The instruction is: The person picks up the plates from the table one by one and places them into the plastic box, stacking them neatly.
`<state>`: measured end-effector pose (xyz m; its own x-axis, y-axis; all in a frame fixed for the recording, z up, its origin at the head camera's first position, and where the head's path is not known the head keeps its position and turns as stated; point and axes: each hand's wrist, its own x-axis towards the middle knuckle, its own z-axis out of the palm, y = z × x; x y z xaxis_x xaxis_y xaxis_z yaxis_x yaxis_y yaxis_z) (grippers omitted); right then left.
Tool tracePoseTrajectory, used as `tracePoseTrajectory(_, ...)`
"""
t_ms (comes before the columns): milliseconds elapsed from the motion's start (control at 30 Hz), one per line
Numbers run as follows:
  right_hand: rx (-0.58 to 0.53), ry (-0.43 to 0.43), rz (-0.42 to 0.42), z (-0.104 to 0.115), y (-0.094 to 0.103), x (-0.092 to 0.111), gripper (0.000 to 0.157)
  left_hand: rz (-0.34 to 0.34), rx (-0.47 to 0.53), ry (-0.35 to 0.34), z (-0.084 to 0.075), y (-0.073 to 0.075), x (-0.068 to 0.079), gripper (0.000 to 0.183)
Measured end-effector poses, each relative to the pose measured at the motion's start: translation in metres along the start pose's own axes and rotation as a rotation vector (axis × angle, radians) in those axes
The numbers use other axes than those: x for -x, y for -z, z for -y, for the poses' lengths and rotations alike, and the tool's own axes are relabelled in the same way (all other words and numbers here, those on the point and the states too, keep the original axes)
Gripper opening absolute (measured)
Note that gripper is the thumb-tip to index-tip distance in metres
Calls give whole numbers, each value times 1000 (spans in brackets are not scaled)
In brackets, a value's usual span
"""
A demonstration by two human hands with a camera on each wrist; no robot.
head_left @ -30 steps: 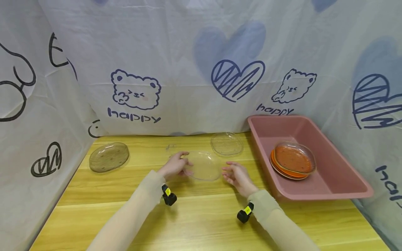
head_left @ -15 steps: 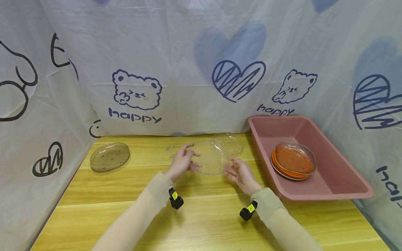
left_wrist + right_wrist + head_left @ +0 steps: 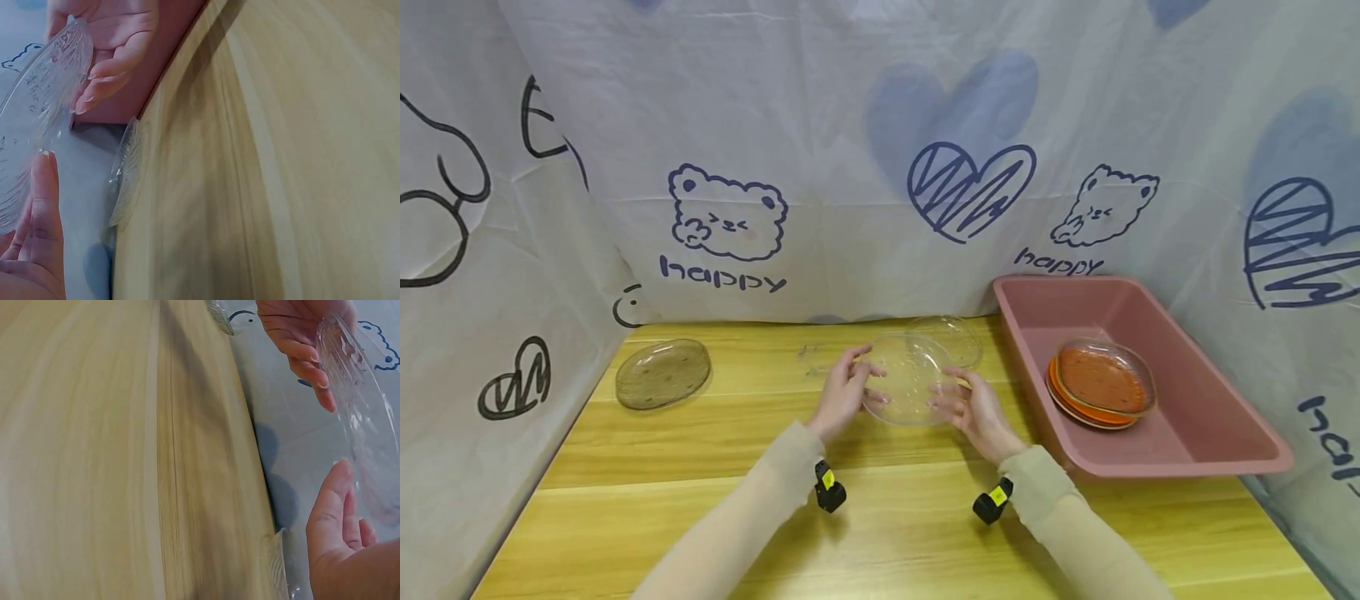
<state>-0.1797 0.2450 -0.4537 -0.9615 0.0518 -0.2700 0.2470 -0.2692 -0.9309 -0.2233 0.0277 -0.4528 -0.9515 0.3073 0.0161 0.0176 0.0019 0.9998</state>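
Note:
Between both hands is a clear, round glass-like plate (image 3: 910,379), which is tilted and lifted over the table. My left hand (image 3: 844,393) grips its left edge; in the left wrist view the thumb (image 3: 45,194) lies against one face, with fingers behind. Opposite, my right hand (image 3: 979,415) pinches the right edge, its thumb (image 3: 331,494) at the rim in the right wrist view. Ridges on the plate catch the light. Behind it, a second clear plate (image 3: 964,340) lies on the table, partly overlapped in the head view.
A brownish transparent oval plate (image 3: 662,375) lies at the back left of the wooden table (image 3: 880,533). To the right stands a pink plastic tub (image 3: 1217,417), holding stacked orange plates (image 3: 1054,392) with a transparent plate (image 3: 1105,379) on top. Printed cloth (image 3: 850,167) hangs behind.
The held plate has risen and shifted right, now overlapping the clear plate behind it. My left hand has moved right with it; my right hand has shifted slightly and closed in on its edge.

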Motion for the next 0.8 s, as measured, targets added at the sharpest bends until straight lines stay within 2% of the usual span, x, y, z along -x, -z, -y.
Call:
tracePoseTrajectory(300, 113, 0, -12, -7, -7, -1, 46, 16, -27, 15, 8, -6, 1, 47)
tracePoseTrajectory(467, 119, 1, -32, -12, -9, -1, 47, 18, -42, 37, 11, -8, 3, 48)
tracePoseTrajectory(800, 132, 6, -20, -16, -7, 0, 47, 28, -56, 63, 13, -9, 2, 48)
